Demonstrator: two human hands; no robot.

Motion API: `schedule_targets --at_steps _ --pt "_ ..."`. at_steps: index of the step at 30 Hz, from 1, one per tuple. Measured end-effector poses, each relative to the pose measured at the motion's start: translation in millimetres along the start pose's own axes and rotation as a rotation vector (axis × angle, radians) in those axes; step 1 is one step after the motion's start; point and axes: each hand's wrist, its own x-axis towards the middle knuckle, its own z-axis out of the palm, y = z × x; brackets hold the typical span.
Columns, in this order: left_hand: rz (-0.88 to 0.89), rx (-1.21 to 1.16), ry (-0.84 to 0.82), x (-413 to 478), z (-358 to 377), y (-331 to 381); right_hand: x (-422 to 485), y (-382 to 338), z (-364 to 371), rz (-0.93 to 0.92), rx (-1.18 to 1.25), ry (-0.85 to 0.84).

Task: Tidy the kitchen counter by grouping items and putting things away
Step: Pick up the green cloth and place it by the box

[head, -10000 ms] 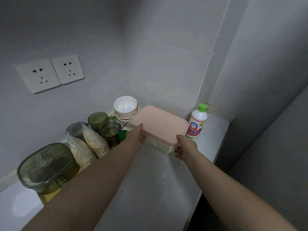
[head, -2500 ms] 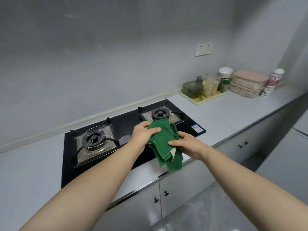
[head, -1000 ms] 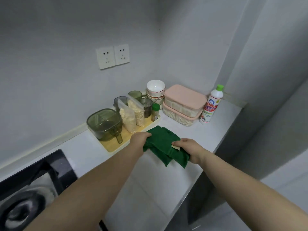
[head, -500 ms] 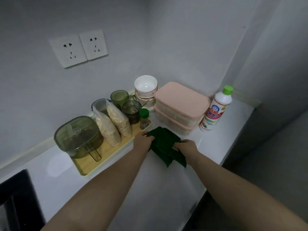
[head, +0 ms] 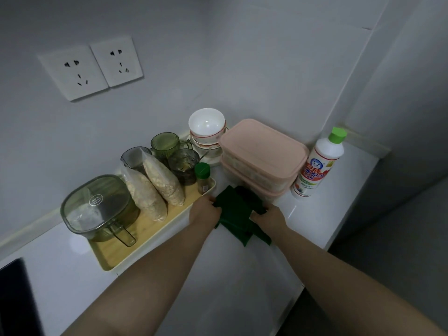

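A folded dark green cloth (head: pixel 236 212) lies on the white counter (head: pixel 218 275), just in front of two stacked pink-lidded boxes (head: pixel 263 151). My left hand (head: pixel 204 210) grips the cloth's left edge and my right hand (head: pixel 268 218) grips its right edge. The cloth's far corner touches the lower box. A yellow tray (head: pixel 116 260) to the left carries a green lidded jug (head: pixel 97 207), two bags of grain (head: pixel 155 187), green cups (head: pixel 167 144) and a small spice jar (head: pixel 203 175).
Stacked white bowls (head: pixel 207 127) stand behind the tray by the wall. A white bottle with a green cap (head: pixel 317 163) stands right of the boxes in the corner. The counter's front edge runs down the right side. A black hob corner (head: pixel 14 299) shows at lower left.
Both hands carried the green cloth from the hob to the counter corner and have lowered it in front of the pink boxes. The boxes were stacked earlier.
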Motion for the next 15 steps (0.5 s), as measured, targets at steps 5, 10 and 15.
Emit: schedule_targets --at_steps 5,10,15 --pt "-0.024 -0.066 0.062 -3 -3 -2 8 -9 13 -0.002 0.009 -0.039" --pt "-0.025 -0.061 0.127 -8 -8 -13 12 -8 11 0.246 0.285 -0.154" --pt "0.003 0.009 0.106 -20 -9 -12 1 -1 8 0.074 -0.116 -0.068"
